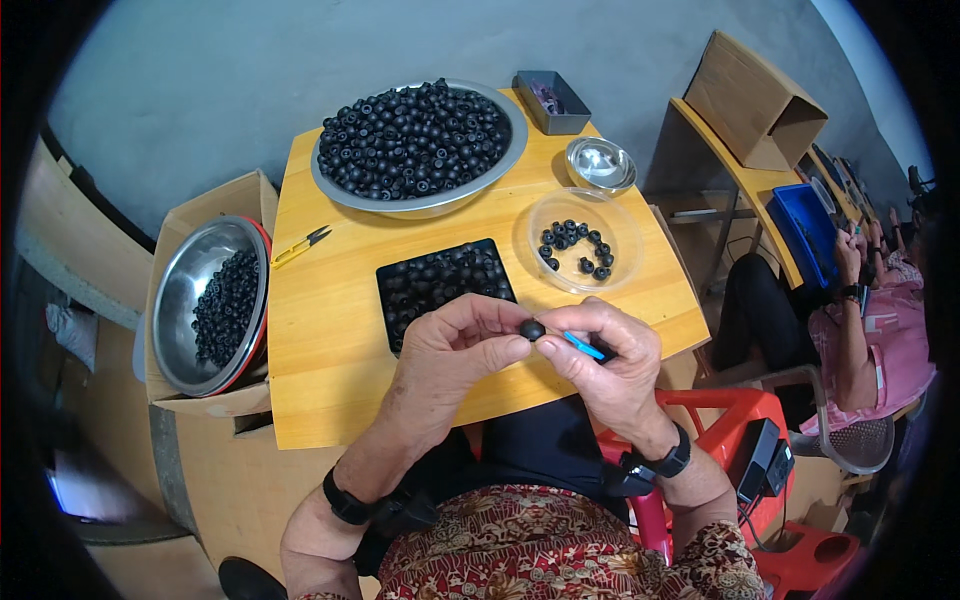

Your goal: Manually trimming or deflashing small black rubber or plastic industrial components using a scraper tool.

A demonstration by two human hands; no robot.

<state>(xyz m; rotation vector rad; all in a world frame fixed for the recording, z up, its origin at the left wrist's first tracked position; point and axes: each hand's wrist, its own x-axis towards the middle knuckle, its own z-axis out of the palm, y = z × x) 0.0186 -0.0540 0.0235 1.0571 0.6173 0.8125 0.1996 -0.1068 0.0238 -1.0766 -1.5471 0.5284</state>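
**Left hand (450, 345) and right hand (608, 355) meeting at a black ball (532, 329)**

The left hand is pinching the ball between thumb and fingertip, near the right edge of the black tray (382, 297). The right hand is gripping a blue tool (583, 346), its fingertips also reaching the ball. More balls are filling the tray. Right of the tray, a clear bowl (626, 240) is holding several; beyond it, a metal basin (516, 135) is holding a heap. Left of the tray, yellow snips (291, 252) are lying on the tabletop (325, 360).
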